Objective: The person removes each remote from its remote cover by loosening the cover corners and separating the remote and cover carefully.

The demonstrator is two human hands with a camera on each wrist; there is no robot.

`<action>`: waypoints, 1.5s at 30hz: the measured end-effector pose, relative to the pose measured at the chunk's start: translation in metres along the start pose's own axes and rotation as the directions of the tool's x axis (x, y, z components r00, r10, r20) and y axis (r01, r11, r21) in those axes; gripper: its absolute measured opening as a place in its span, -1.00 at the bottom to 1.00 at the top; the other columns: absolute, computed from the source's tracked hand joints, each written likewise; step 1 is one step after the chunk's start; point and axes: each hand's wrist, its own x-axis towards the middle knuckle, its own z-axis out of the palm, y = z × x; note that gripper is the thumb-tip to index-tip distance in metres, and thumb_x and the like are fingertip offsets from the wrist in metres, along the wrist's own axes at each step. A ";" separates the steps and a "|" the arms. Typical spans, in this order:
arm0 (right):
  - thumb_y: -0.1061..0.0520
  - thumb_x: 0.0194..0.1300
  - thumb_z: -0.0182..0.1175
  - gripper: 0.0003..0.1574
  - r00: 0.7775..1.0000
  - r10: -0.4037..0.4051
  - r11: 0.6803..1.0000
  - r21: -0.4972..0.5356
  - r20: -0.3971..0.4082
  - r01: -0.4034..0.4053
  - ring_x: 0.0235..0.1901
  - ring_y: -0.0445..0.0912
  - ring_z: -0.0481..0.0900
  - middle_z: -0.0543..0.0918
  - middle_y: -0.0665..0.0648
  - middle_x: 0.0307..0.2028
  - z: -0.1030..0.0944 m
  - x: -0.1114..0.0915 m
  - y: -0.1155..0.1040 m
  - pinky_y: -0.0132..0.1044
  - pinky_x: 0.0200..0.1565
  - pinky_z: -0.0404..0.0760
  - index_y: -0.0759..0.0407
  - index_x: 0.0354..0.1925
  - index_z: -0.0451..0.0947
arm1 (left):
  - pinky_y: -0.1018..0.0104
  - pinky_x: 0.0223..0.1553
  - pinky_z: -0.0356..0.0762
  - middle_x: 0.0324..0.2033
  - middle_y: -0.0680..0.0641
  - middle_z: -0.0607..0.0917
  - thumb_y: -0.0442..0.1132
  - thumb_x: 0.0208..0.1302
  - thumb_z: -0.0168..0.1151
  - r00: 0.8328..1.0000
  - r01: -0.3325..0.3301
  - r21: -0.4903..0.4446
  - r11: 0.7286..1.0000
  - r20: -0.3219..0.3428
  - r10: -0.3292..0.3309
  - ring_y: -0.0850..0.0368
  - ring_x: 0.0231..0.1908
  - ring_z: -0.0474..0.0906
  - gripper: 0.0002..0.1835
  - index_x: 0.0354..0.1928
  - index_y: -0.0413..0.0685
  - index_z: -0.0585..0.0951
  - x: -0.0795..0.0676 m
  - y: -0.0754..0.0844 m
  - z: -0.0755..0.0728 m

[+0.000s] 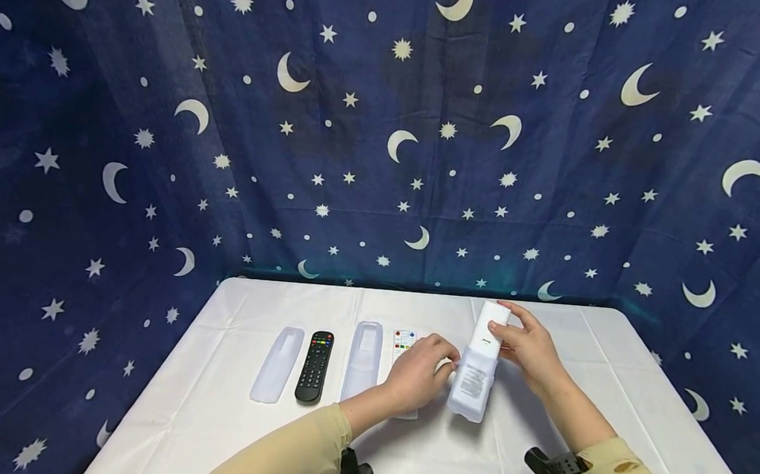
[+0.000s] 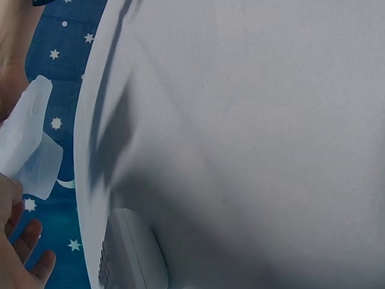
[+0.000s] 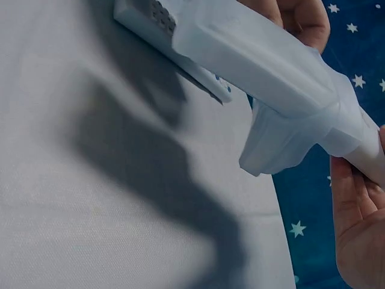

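In the head view, a white remote control is tilted above the right half of the table. A translucent remote cover wraps its lower part, and printed text shows through. My right hand grips the bare upper end, thumb on its face. My left hand pinches the cover's left edge near its mouth. From the right wrist, a loose flap of the cover hangs folded back, and the remote's bare end lies in my right hand. Curled fingers of my left hand appear beside the cover in the left wrist view.
Another white remote with coloured buttons lies partly under my left hand. Left of it are a translucent cover, a black remote and a second translucent cover. A star-patterned curtain stands behind the white table.
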 end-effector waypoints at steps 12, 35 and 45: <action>0.07 0.44 0.30 -0.10 0.998 0.056 0.997 -0.045 0.007 -0.056 -0.26 -0.19 0.69 0.61 0.10 -0.05 -0.010 0.006 0.008 -0.29 -0.20 0.70 0.24 0.54 0.11 | 0.41 -0.11 0.50 -0.12 0.17 0.64 -0.09 0.47 0.26 0.997 -0.040 0.074 0.996 0.070 0.035 0.27 -0.13 0.51 -0.89 -0.08 0.16 0.71 -0.004 0.000 0.003; 0.08 0.45 0.28 -0.18 0.983 0.182 0.976 -0.113 -0.027 -0.184 -0.37 -0.10 0.74 0.64 0.26 -0.06 0.004 0.011 0.015 -0.29 -0.36 0.73 0.25 0.50 0.18 | 0.45 -0.09 0.45 -0.12 0.22 0.63 -0.03 0.29 0.46 0.916 -0.392 0.381 0.837 0.076 0.394 0.28 -0.11 0.48 -0.82 -0.08 0.40 0.80 0.014 0.017 0.013; 0.12 0.42 0.30 -0.19 0.976 0.217 0.969 -0.111 -0.037 -0.219 -0.44 -0.12 0.72 0.64 0.25 -0.13 0.005 0.008 0.015 -0.32 -0.44 0.71 0.30 0.47 0.19 | 0.40 -0.06 0.44 -0.09 0.26 0.60 0.01 0.40 0.25 0.816 -0.534 0.676 0.509 0.254 0.519 0.28 -0.08 0.47 -0.85 -0.04 0.35 0.67 0.017 0.019 0.018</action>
